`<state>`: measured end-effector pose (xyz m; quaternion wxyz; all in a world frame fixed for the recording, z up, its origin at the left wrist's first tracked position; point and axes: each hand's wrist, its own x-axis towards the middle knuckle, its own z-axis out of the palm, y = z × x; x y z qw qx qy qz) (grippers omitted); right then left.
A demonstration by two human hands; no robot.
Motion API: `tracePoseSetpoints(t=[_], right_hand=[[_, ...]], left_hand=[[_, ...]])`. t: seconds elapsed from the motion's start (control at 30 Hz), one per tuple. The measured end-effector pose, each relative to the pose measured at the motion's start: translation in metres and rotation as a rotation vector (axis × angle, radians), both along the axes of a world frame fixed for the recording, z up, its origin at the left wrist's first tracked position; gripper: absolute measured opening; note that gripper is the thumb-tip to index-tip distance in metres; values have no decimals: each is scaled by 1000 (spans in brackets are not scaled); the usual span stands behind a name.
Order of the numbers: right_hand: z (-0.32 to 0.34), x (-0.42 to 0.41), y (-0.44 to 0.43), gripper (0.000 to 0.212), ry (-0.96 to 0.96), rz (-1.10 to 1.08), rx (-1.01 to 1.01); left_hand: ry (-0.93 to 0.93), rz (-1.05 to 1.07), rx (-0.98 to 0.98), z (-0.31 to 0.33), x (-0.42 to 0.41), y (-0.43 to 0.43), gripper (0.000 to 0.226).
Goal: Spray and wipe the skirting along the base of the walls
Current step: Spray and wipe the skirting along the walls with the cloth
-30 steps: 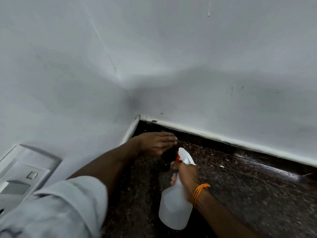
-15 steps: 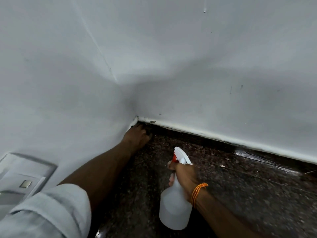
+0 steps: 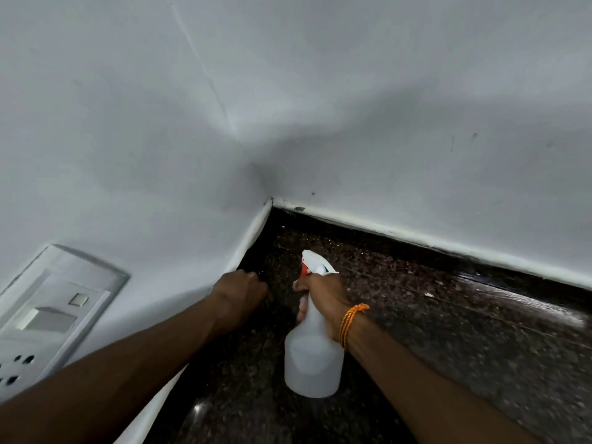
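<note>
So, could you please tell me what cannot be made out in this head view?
Left hand: its back hides the curled fingers, so whether the grip holds a cloth is unclear.
Spray bottle: the right hand covers the neck, and no fill level shows through the cloudy, blurred body.
Switch and socket plate: cut off by the left edge.
Skirting: the far right stretch is dark and smeared by blur.

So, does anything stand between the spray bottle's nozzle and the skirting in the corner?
Nothing visible does. The spray bottle in the right hand points toward the corner skirting over bare floor. The left hand is at the left wall's skirting, beside the nozzle's line, not across it.
</note>
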<state>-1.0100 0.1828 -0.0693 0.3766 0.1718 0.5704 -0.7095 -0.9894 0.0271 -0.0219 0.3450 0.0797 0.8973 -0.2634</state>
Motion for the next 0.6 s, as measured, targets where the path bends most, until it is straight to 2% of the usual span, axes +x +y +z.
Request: tracePoseSetpoints(t=[0.1, 0.2, 0.4, 0.53, 0.6], right_hand=[[-4, 7, 4, 50, -11, -20, 3], [-17, 12, 15, 58, -22, -18, 31], [-19, 19, 36, 47, -39, -72, 57], [-21, 17, 38, 46, -45, -56, 81], [-18, 17, 35, 46, -17, -48, 96]], left_hand=[[117, -153, 20, -12, -24, -6, 30], [207, -285, -26, -25, -66, -6, 30], [333, -268, 0, -39, -117, 4, 32], [242, -364, 100, -61, -65, -19, 37], [151, -374, 29, -71, -35, -29, 46]])
